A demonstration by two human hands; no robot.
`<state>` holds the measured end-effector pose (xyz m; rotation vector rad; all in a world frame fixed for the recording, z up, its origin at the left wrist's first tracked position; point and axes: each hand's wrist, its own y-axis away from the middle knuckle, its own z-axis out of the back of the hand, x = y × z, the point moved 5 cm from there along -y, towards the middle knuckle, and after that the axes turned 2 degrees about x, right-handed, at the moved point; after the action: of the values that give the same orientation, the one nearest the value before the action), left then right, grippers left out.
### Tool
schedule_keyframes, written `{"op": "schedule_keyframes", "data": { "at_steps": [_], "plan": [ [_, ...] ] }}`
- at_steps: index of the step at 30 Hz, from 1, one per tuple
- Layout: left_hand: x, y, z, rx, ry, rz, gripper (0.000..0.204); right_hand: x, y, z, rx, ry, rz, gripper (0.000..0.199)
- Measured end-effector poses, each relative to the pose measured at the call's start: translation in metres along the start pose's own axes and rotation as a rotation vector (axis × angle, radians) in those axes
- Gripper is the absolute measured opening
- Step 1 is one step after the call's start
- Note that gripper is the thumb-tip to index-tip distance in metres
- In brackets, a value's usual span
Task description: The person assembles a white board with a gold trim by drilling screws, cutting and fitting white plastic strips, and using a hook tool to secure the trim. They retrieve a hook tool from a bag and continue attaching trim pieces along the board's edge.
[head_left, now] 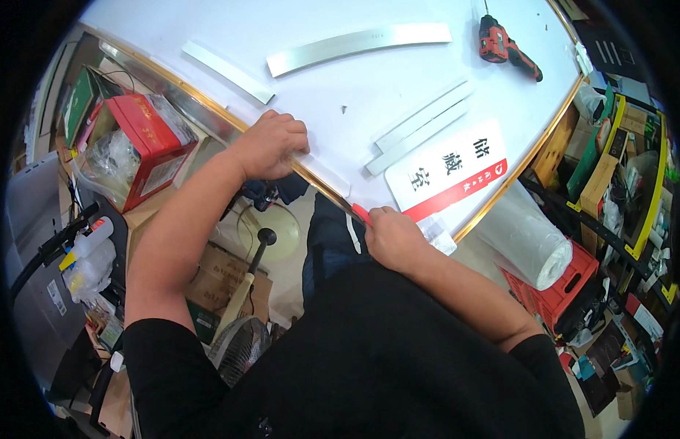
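Left hand [270,143]: pressed down at the near edge of the white surface [354,88], fingers curled over a thin white strip [322,170] that lies along the gold edge trim [208,102] — clamping it flat rather than lifting it.
Right hand [395,238]: clenched round a small red-handled tool [360,213], its tip set against the same edge just beside the strip's end; what kind of blade or point it has cannot be told.
White strip: at the near rim, between the two hands, touching the trim.
Handling, as a judgement: the strip looks light, thin and somewhat flexible — likely to bow or slide on the smooth top unless held flat from above, close to where the tool works.
Gold trim: narrow and probably easy to dent or scratch.
Nearby on the surface: long pale metal bars [420,124], a curved one [354,45], a white and red sign plate [450,172], a red cordless drill [504,47] well apart.
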<state>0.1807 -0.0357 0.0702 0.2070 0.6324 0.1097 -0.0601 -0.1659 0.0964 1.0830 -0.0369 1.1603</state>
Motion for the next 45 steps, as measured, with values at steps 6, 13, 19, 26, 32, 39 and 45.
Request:
{"op": "schedule_keyframes", "data": {
  "at_steps": [6, 13, 19, 26, 32, 39, 45],
  "plan": [
    [0.000, 0.004, -0.001, -0.031, 0.008, -0.014, 0.034, -0.004, 0.017, 0.008, -0.059, -0.075, -0.038, 0.019],
    [-0.003, 0.014, 0.005, -0.014, 0.075, 0.086, 0.085, 0.036, -0.028, 0.027, -0.222, -0.141, 0.150, 0.021],
    [0.006, 0.033, 0.011, -0.151, 0.138, 0.157, 0.091, 0.072, -0.090, 0.031, -0.211, -0.048, 0.178, 0.021],
    [0.016, 0.032, 0.000, -0.207, 0.113, 0.120, 0.059, 0.085, -0.095, 0.026, -0.136, 0.003, 0.112, 0.022],
    [0.017, 0.028, -0.001, -0.201, 0.091, 0.085, 0.046, 0.090, -0.098, 0.025, -0.107, 0.053, 0.082, 0.021],
    [0.013, 0.019, -0.003, -0.115, 0.046, -0.009, 0.041, 0.095, -0.104, 0.030, -0.028, 0.131, 0.089, 0.020],
    [0.009, 0.011, -0.006, -0.068, 0.087, -0.047, 0.034, 0.097, -0.105, 0.031, 0.002, 0.153, 0.089, 0.018]
  ]
}}
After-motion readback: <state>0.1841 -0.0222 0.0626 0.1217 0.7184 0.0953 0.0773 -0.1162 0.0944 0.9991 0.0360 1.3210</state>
